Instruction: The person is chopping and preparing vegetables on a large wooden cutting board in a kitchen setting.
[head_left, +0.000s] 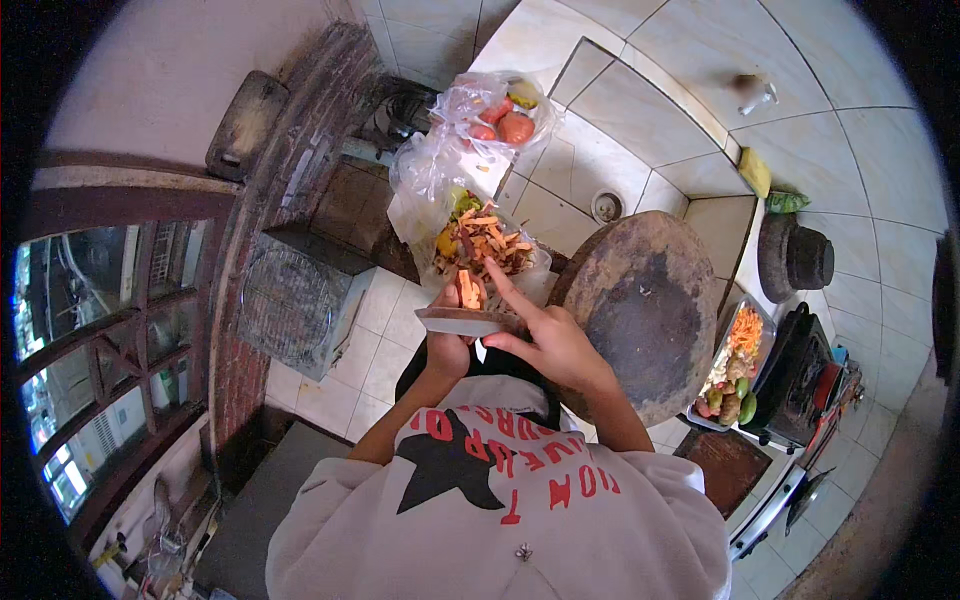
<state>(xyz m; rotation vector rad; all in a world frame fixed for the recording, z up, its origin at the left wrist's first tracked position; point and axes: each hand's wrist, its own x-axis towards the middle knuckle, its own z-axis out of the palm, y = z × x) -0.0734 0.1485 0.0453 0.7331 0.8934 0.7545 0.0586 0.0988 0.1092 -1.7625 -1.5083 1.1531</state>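
Note:
My left hand (448, 349) grips an orange-fleshed vegetable piece (470, 291), and a knife's broad blade (469, 322) lies crosswise at that hand, below the piece. Which hand bears the knife's handle is hard to tell. My right hand (551, 337) has its index finger stretched towards the food heap and its thumb apart; the rest of its fingers are partly hidden. Just beyond both hands, a clear plastic bag (427, 180) lies under and beside a heap of orange strips and brown peelings (487, 240).
A large round wooden board (645, 315) stands to the right, near a tiled sink (555, 202). Behind the heap is a bag of tomatoes (516, 127). A plastic tray of cut vegetables (742, 337), a black stove (795, 375) and a stone mortar (795, 255) are farther right. At left stands a metal-topped block (289, 300).

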